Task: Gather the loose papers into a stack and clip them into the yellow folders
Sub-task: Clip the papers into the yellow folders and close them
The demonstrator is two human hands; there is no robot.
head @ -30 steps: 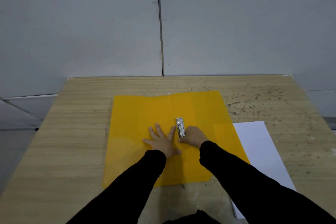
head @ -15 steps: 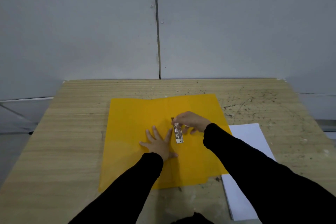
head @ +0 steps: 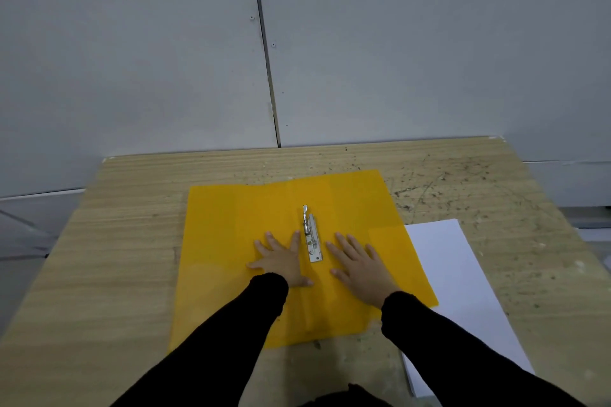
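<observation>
An open yellow folder [head: 231,241] lies flat on the wooden table [head: 99,274]. A metal clip [head: 312,236] runs along its middle fold, with its lever raised at the far end. My left hand [head: 281,263] presses flat on the folder just left of the clip, fingers spread. My right hand [head: 360,269] lies flat just right of the clip, fingers spread too. Neither hand holds anything. A stack of white papers [head: 456,281] rests to the right, its left edge tucked under the folder.
A grey panelled wall [head: 297,43] stands right behind the table's far edge. The right part of the table top is scratched and speckled. My black sleeves reach in from the bottom edge.
My right hand has left the far end of the clip and come down flat on the folder beside it. The clip's lever now stands up. My left hand stays flat.
</observation>
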